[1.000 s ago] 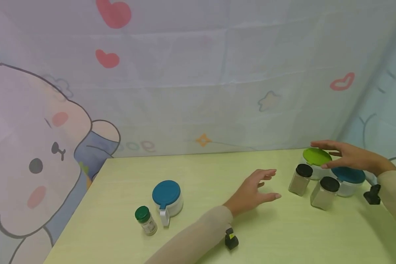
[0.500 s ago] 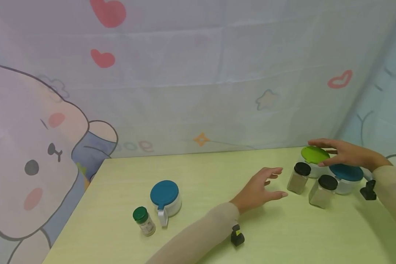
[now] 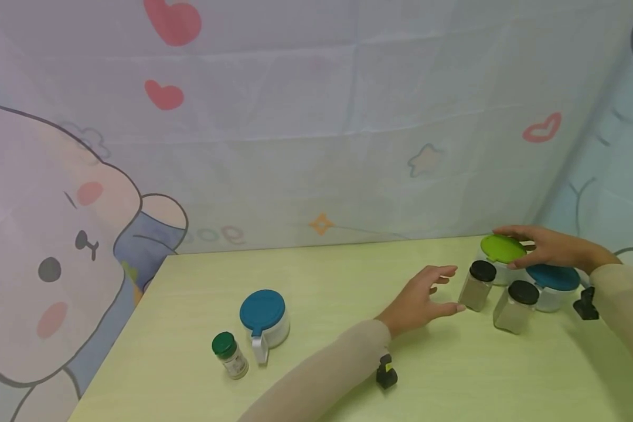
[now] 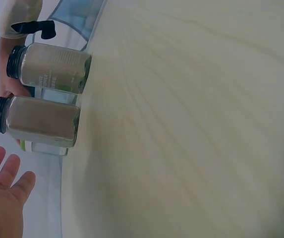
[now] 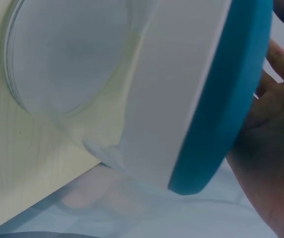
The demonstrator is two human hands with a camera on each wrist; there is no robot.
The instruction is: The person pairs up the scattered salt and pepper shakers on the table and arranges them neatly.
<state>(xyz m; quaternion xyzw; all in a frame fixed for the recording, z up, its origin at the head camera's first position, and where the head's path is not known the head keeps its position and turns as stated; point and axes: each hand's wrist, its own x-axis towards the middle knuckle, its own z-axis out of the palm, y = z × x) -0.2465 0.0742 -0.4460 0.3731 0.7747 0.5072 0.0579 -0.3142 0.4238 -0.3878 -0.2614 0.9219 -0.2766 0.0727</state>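
Two hands were in play over the pale desk (image 3: 322,275), and both had come-hither gaps between thumb and fingers! The left hand (image 3: 414,300) stood with fingers parted and thumb apart, holding nothing, right beside the nearer of two square jars with black lids. That jar, the left black-lidded jar (image 3: 476,287), stood upright; its partner, the right black-lidded jar (image 3: 516,308), was just beside it, also upright.

Over to the right hand (image 3: 556,249): it arched across the green-lidded jar (image 3: 501,249), fingertips at the far edge of the lid and thumb at the near edge, though whether it gripped I couldn't tell. Beneath that wrist sat the right blue-lidded jar (image 3: 552,277), close behind the square pair.

Well apart, on the desk's left side, the left blue-lidded jar (image 3: 266,316) showed its white handle (image 3: 261,348), with a green-capped bottle (image 3: 231,356) near it. A printed curtain (image 3: 295,146) hung behind everything.
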